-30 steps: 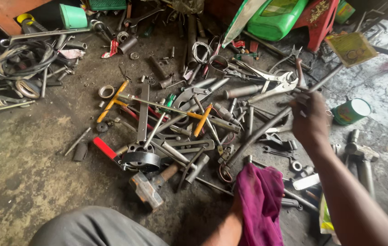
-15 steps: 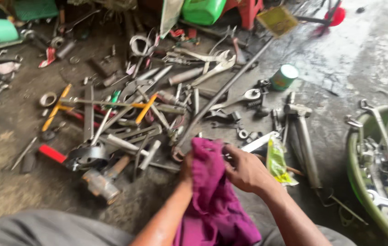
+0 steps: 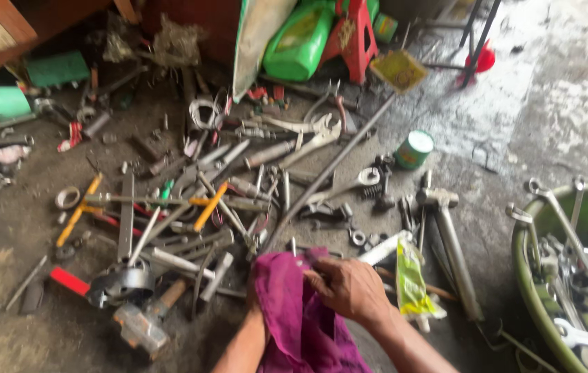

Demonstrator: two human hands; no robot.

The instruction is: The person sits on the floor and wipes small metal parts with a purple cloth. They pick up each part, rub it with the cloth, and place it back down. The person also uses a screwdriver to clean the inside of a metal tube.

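A magenta cloth [image 3: 294, 318] is bunched between both my hands, low in the middle of the view. My right hand [image 3: 346, 287] pinches its upper edge from the right. My left hand [image 3: 257, 312] is mostly hidden under the cloth's left side and grips it from below. A long dark metal rod [image 3: 328, 169] lies on the floor, running from just above the cloth up to the right. Whether the cloth wraps the rod's near end cannot be seen.
Loose tools cover the concrete floor: spanners, pliers [image 3: 308, 135], yellow-handled drivers [image 3: 207, 206] and a hammer [image 3: 143, 323]. A green basin [image 3: 525, 276] of spanners stands at the right. Nearby are a green tin [image 3: 413, 149], a yellow-green sachet [image 3: 411, 276] and a green jerrycan [image 3: 297, 41].
My right hand let go of the rod's upper part and came down onto the cloth. The rod now lies on the floor. The view swung right, showing the basin.
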